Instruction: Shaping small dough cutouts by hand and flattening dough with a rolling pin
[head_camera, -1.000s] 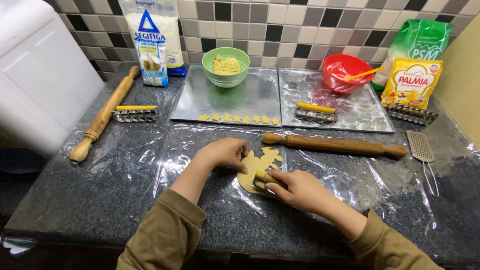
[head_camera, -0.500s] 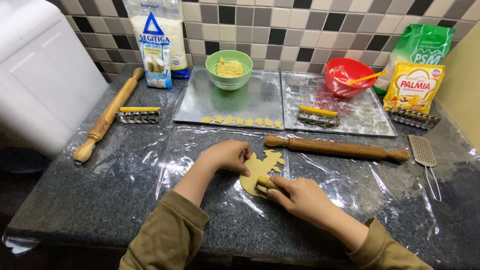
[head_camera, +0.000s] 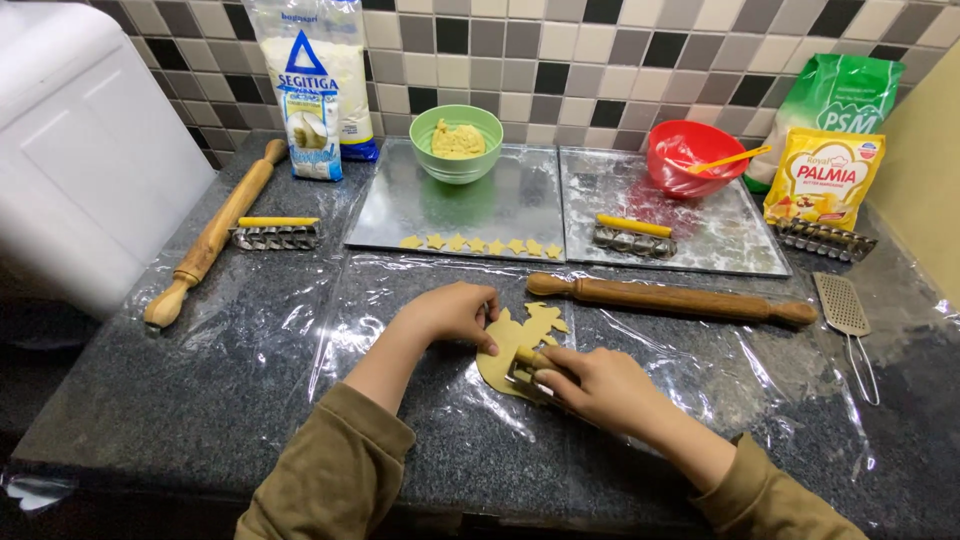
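A dark speckled stone counter (head_camera: 200, 400), partly covered with clear plastic film, seen from above. At far left a wooden rolling pin (head_camera: 215, 235) lies at an angle, with a ridged metal cutter (head_camera: 275, 234) just beside it and a tall bag of flour (head_camera: 310, 85) behind. Next comes a shiny metal tray (head_camera: 400, 215) bearing a green bowl (head_camera: 457, 143) of yellow dough, with a row of small star-shaped dough pieces (head_camera: 480, 243) along its near edge.

In the middle, near the front of the counter, a thin, flat sheet of pale yellow dough (head_camera: 505, 355) lies on the film. Its edges are ragged and notched where shapes were cut out. The left hand (head_camera: 450, 312), in an olive sleeve, presses its curled fingers down on the sheet's left edge. The right hand (head_camera: 600, 385) grips a small metal cookie cutter (head_camera: 525, 367) set on the sheet's lower right part.

Just behind the sheet lies a second rolling pin (head_camera: 670, 297). Beyond it a second tray (head_camera: 740, 245) holds a red bowl (head_camera: 690, 157). At far right stand two food bags (head_camera: 825, 175) and a small metal grater (head_camera: 843, 305).
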